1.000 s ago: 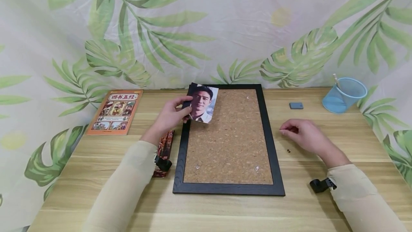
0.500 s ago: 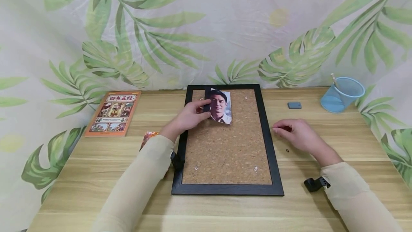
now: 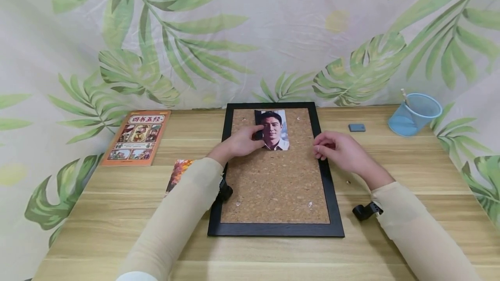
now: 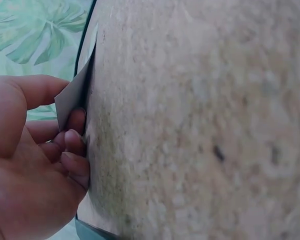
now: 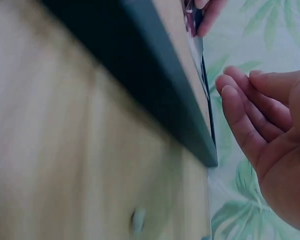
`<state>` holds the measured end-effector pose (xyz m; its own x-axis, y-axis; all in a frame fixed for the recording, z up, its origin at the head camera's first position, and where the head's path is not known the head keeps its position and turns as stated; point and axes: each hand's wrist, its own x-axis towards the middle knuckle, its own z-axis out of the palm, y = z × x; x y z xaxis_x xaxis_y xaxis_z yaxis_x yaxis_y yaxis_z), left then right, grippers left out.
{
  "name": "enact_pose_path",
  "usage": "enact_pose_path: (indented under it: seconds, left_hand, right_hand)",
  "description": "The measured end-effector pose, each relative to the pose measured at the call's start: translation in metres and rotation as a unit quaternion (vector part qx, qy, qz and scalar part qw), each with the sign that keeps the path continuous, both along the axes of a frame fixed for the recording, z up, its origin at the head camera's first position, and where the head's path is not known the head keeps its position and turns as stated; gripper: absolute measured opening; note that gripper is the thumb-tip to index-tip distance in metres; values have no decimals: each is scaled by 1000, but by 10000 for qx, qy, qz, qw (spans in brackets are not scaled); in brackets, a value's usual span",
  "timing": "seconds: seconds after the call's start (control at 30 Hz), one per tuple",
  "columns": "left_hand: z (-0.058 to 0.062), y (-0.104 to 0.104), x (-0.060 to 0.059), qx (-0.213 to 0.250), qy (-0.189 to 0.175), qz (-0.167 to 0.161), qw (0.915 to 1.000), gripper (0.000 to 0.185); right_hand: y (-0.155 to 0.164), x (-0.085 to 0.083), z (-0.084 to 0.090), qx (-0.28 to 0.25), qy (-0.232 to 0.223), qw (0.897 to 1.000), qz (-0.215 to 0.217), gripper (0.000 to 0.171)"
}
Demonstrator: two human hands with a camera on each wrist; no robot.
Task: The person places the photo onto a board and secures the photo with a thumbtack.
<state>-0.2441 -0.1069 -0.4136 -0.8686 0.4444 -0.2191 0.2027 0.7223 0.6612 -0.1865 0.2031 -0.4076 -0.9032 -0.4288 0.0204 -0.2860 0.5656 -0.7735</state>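
Left hand (image 3: 244, 142) pinches photo (image 3: 278, 131) over corkboard (image 3: 273, 190), right hand (image 3: 341, 151) near its right, any grip there unclear; wooden table (image 3: 105, 229), leafy backdrop (image 3: 285, 47).

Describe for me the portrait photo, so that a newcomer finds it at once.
On the table lies a black-framed cork board. Over its far part, the left hand pinches the portrait photo by its left side. Unlike the red and orange picture beside the board, it shows a person.

Head view bright, even, crisp; soft shadows on pale wood-grain tabletop (image 3: 273, 257). Wrist views dimmer, bluish; brown speckled cork sheet (image 4: 215, 120) and black rectangular frame (image 5: 140, 75) blurred up close.
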Motion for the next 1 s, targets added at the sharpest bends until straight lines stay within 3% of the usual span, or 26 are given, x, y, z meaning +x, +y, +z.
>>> enact_pose_path:
  seconds: [0.23, 0.53, 0.7, 1.0]
  left_hand:
    - [-5, -6, -2, 77, 45, -15, 10000, 60]
    - [-6, -3, -2, -12, 52, -118, 9999, 61]
    - [-5, -4, -2, -85, 20, -121, 9999, 60]
    - [-4, -4, 0, -40, 238, -234, 9994, 60]
  right_hand:
    - [-34, -38, 4, -811, -720, 9940, -170, 17]
    - [-78, -87, -2, -2025, -1565, 9636, -778, 24]
    - [-95, -107, -8, -2091, -1952, 9520, -1090, 25]
    - [-121, -130, -14, -1595, -2183, 9534, -1338, 23]
